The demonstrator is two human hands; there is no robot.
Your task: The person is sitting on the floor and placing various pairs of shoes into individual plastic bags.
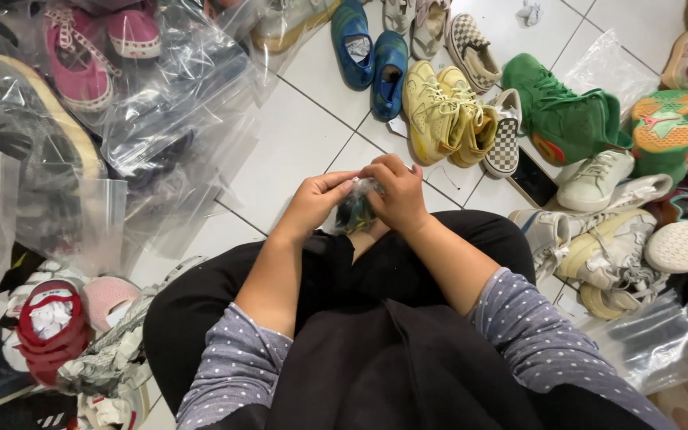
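So there's a small clear plastic bag [357, 205], all crinkled and shiny, with something dark inside showing bits of green and yellow. Can't tell what the thing is. It's bunched up and held above the lap, over the white floor tiles, pinched between the left hand [312, 203] and right hand [398, 193].

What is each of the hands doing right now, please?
Left hand: closed on the small plastic bag with dark contents.
Right hand: closed on the same bag, gripping from its other side.
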